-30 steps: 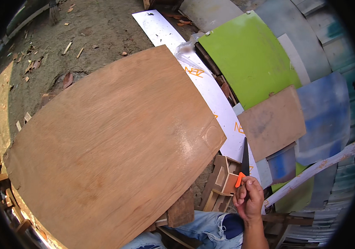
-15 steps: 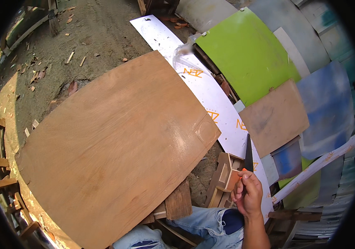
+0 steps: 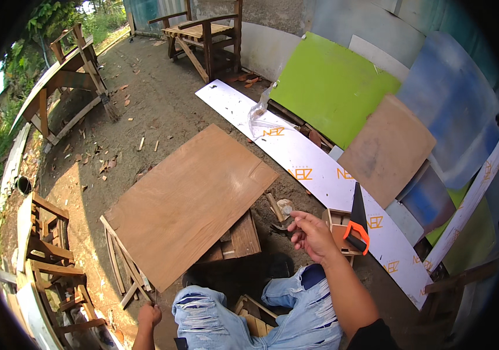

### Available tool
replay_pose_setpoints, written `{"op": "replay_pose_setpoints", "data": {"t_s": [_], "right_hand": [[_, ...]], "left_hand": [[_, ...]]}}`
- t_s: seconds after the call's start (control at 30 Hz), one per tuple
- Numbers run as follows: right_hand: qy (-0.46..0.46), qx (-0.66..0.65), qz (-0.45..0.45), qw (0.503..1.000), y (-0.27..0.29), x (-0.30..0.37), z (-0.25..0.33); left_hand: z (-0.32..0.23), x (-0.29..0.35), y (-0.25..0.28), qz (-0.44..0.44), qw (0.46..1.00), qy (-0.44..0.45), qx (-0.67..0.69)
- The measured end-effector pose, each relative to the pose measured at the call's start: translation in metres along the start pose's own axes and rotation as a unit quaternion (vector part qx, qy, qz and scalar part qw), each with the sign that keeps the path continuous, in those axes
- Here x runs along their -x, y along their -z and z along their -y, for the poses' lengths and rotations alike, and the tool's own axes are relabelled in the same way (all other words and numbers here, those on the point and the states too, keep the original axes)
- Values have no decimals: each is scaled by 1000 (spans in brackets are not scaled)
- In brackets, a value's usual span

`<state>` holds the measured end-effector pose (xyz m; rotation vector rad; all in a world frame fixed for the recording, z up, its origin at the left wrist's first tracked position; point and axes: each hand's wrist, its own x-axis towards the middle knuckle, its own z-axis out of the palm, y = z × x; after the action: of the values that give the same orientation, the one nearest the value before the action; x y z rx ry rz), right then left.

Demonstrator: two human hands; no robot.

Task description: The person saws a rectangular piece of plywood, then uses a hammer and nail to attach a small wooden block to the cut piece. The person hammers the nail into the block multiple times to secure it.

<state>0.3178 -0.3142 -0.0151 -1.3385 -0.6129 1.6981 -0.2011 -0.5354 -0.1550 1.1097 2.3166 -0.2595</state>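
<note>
A brown plywood sheet lies tilted across a low wooden support in front of my knees. My left hand is closed beside the sheet's near corner, close to the ends of several thin wood strips; what it grips is too small to make out. To the sheet's right, my right hand hangs in the air with fingers loosely curled and apart, nothing visible in them. A handsaw with a black blade and orange handle rests on a small wooden box just right of that hand. Beyond my fingers lies a hammer.
A long white printed panel runs along the ground at right. Behind it lean a green panel, a brown board and blue sheets. Wooden frames stand at left, a wooden chair at the back.
The plywood sheet sits lower and farther from my view. My right hand has moved left, away from the saw, which now shows fully. My left hand has come into view.
</note>
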Motion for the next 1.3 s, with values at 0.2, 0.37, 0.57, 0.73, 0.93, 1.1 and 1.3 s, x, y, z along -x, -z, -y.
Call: {"op": "replay_pose_setpoints", "data": {"t_s": [0.2, 0.37, 0.57, 0.73, 0.93, 1.1, 1.3], "right_hand": [[44, 76, -9, 996, 6, -42, 16], [123, 194, -147, 962, -1, -140, 0], [104, 195, -131, 966, -28, -201, 2], [-3, 218, -11, 976, -24, -164, 24], [-81, 267, 57, 959, -21, -123, 24], [-70, 352, 34, 933, -30, -133, 22], [38, 385, -38, 921, -38, -139, 2]], "left_hand": [[17, 57, 109, -392, 879, -71, 260], [-109, 87, 187, -361, 833, -268, 323], [-254, 69, 157, -247, 857, -391, 227], [-287, 30, 113, -292, 872, -358, 163], [-285, 19, 91, -338, 870, -346, 94], [-287, 21, 92, -339, 875, -335, 82], [-290, 20, 89, -339, 882, -319, 69]]}}
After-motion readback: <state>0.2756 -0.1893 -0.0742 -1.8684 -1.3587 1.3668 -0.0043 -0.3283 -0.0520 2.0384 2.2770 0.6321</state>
